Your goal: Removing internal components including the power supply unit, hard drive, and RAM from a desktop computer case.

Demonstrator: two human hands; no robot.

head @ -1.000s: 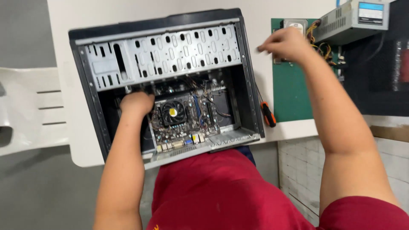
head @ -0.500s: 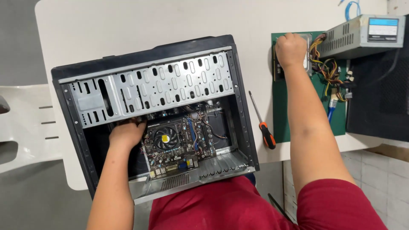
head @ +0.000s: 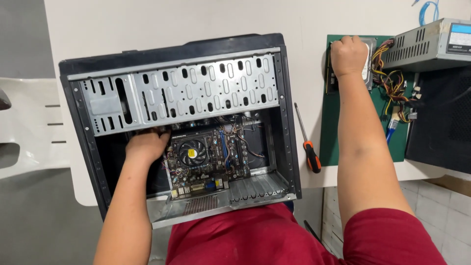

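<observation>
An open black computer case [head: 172, 52] lies on its side on a white table [head: 147, 19]. Inside it sits a motherboard [head: 230, 159] with a round cooler fan [head: 192, 152]. My left hand [head: 144, 147] reaches into the case and rests at the board's left edge, with its fingertips hidden near the wires. My right hand [head: 348, 54] is stretched out to the right over a green mat [head: 333, 137]. Its fingers are curled over a silver hard drive [head: 367, 66] at the mat's top.
A screwdriver [head: 308, 147] with an orange and black handle lies between the case and the mat. A grey power supply [head: 427, 44] with a bundle of coloured cables [head: 392, 83] stands at the top right, above a black panel [head: 441, 122]. A white chair [head: 24, 127] is at the left.
My right hand moved down onto the drive on the mat and stays there. My left hand shifted slightly left of the fan. The view has tilted, so the case appears lower.
</observation>
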